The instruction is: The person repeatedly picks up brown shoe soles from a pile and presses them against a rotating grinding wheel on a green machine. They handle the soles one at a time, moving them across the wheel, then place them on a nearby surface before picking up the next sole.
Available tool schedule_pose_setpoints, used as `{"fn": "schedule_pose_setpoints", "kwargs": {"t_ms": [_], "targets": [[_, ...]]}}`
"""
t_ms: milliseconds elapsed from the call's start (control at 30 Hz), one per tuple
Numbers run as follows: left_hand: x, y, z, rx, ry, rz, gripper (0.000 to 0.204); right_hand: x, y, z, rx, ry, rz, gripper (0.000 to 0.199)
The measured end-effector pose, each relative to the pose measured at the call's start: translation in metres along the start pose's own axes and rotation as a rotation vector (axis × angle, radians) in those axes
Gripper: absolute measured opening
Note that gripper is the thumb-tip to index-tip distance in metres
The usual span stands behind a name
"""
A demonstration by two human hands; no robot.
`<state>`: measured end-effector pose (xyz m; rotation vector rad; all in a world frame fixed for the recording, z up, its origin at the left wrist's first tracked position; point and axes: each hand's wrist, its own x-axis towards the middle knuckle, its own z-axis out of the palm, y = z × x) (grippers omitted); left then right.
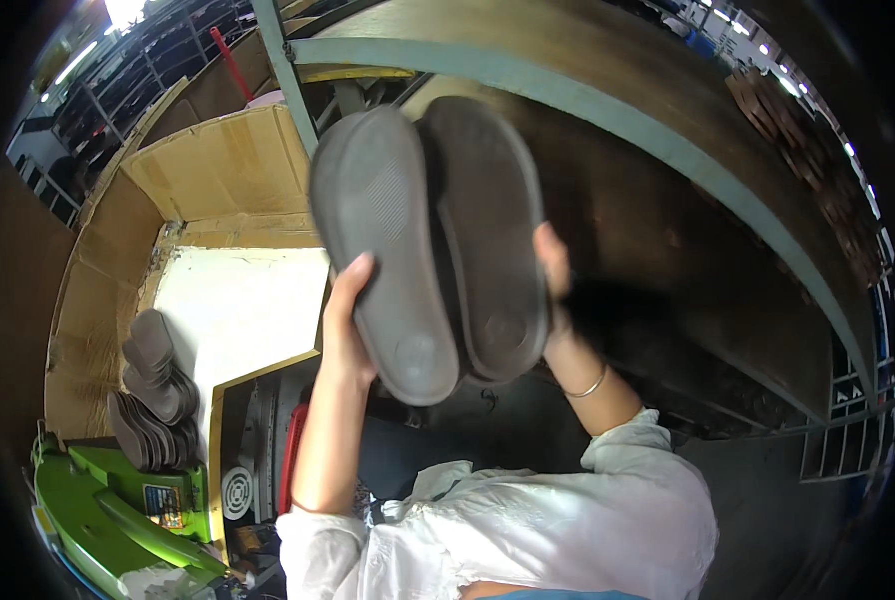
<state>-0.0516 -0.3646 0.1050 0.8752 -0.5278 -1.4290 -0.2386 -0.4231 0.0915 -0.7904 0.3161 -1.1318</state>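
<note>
Two brown shoe soles are held up side by side in front of me, toes pointing away and heels nearest. My left hand grips the left shoe sole by its outer edge, with the thumb lying on its face. A ribbed patch and a round mark at the heel show on it. On the other side, my right hand is closed around the outer edge of the right shoe sole, which looks darker. Most fingers of both hands are hidden behind the soles. A second edge shows beside the left one; whether more soles lie behind is unclear.
Several stacked soles lie on a white tabletop to the left, walled by cardboard. A green machine stands at the lower left. A metal-framed rack arches over the right, with brown pieces beyond.
</note>
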Motion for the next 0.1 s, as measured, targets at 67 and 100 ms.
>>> {"fn": "schedule_pose_setpoints", "kwargs": {"t_ms": [67, 100], "targets": [[0.035, 0.015, 0.035, 0.126, -0.001, -0.027, 0.071, 0.023, -0.028, 0.001, 0.025, 0.009, -0.049, 0.067], [0.055, 0.024, 0.047, 0.182, -0.004, -0.037, 0.072, 0.026, -0.031, 0.001, 0.023, -0.011, -0.039, 0.067]]}}
